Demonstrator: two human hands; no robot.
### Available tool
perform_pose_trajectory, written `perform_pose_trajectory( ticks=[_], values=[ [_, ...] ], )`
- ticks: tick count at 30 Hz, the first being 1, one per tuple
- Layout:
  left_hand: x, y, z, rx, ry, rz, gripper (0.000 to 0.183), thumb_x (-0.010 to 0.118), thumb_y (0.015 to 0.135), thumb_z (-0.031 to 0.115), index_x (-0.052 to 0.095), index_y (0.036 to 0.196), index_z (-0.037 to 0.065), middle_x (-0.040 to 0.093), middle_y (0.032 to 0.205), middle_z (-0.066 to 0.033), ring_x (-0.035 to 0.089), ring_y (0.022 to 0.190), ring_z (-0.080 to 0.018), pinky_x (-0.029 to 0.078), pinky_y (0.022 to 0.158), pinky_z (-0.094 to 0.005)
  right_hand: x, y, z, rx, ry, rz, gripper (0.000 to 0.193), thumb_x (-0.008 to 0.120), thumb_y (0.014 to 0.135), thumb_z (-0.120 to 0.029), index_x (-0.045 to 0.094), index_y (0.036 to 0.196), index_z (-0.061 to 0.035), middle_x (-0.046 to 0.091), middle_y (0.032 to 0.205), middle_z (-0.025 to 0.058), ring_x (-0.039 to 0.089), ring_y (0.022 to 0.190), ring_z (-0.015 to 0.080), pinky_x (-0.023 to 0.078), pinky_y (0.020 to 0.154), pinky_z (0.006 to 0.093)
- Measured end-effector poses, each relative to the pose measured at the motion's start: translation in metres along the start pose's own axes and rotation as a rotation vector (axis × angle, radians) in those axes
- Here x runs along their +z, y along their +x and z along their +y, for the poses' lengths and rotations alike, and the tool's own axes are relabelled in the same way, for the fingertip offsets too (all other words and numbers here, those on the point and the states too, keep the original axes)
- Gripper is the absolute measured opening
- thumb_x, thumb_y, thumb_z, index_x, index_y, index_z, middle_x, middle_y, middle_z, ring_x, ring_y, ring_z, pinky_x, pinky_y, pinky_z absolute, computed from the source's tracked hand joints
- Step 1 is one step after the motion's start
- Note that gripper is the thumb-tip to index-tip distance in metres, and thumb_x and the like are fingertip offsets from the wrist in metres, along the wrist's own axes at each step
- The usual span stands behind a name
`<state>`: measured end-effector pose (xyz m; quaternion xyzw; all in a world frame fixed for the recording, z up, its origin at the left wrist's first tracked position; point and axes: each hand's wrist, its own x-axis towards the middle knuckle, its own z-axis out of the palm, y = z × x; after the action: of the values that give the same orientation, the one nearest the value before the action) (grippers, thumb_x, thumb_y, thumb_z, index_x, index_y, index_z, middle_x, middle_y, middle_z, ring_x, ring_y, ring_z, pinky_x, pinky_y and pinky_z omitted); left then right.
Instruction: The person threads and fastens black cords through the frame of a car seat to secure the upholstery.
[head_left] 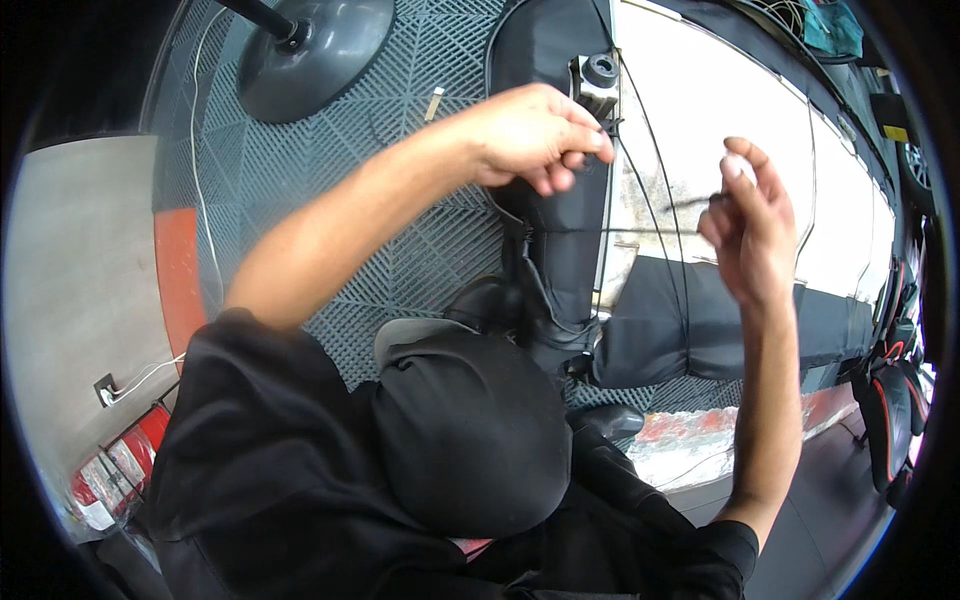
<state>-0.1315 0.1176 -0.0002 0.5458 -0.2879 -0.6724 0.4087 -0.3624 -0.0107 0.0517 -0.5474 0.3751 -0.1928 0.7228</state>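
Black thread-thin wire (pixel 668 205) is pinched between the thumb and fingertips of the right hand (pixel 752 228), which is raised at the right of the scene, fingers bunched and pointing up, gripping that fine strand. And the left hand (pixel 535 135) comes in from the near left, bare forearm stretched long, its fingers curled down over the top edge of a black padded cover (pixel 560 215); it looks to be gripping a wire there too, though whether it truly grasps it I cannot tell. Just beside the left knuckles, on the far side, sits a small grey metal bracket (pixel 598 82) with a round black knob on top. Thin dark wires run from there down across a pale, flat panel (pixel 720 110) with a smooth matte face. Below the panel, more black fabric (pixel 690 330) drapes soft and creased. Underneath it all lies grey flooring (pixel 300 180) moulded in a ribbed, herringbone grid. Far left, a round, smooth grey stand base (pixel 320 50) rests on that flooring. Near the bottom, the person's black trousers (pixel 470 440) bulge rounded at the knee.
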Motion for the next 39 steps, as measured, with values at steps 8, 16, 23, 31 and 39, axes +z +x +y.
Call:
perform_pose_trajectory(
  ticks=[8,16,23,31,39],
  values=[
    [0.010,-0.006,0.009,0.523,0.885,0.441,0.025,0.062,0.095,0.020,0.074,0.107,0.001,0.073,0.082,-0.0091,0.069,0.073,-0.0157,0.054,0.069,-0.0305,0.025,0.092,-0.023,-0.181,0.038,-0.141,0.032,0.066,0.095,-0.017,0.057,0.122,-0.0039,0.041,0.062,-0.0041,0.038,0.049,0.0075,0.035,0.046,0.0265],
    [0.030,-0.014,-0.008,0.692,0.825,0.468,0.023,0.068,0.092,0.016,0.073,0.101,-0.004,0.073,0.090,-0.0211,0.074,0.081,-0.0275,0.057,0.071,-0.0347,0.033,0.114,-0.016,-0.232,-0.046,-0.019,0.031,0.067,0.095,-0.014,0.054,0.122,-0.0042,0.037,0.064,-0.0069,0.031,0.049,0.0042,0.030,0.046,0.0232],
    [0.041,-0.020,-0.003,0.418,0.583,0.420,0.024,0.066,0.095,0.018,0.073,0.097,-0.005,0.066,0.069,-0.0063,0.056,0.063,-0.0065,0.049,0.058,-0.0270,0.059,0.127,-0.026,-0.210,0.054,-0.054,0.034,0.065,0.092,-0.007,0.049,0.122,-0.0051,0.039,0.064,-0.0051,0.034,0.046,0.0077,0.032,0.041,0.0263],
    [0.058,-0.008,-0.016,0.324,0.537,0.752,0.024,0.061,0.089,0.019,0.073,0.085,-0.001,0.062,0.063,-0.0026,0.053,0.057,-0.0077,0.042,0.054,-0.0281,0.017,0.109,0.033,-0.875,-0.925,0.305,0.062,0.067,0.095,-0.029,0.041,0.142,0.0030,0.060,0.123,0.0252,0.058,0.116,0.0390,0.042,0.103,0.0473],
    [0.059,-0.008,-0.005,0.171,0.443,0.665,0.025,0.059,0.092,0.020,0.070,0.079,0.001,0.055,0.060,0.0021,0.046,0.054,-0.0051,0.035,0.050,-0.0259,0.027,0.042,0.062,-1.041,-0.956,-0.057,0.034,0.076,0.075,-0.007,0.069,0.109,-0.0092,0.060,0.112,0.0067,0.056,0.108,0.0285,0.045,0.089,0.0412]
  ],
)
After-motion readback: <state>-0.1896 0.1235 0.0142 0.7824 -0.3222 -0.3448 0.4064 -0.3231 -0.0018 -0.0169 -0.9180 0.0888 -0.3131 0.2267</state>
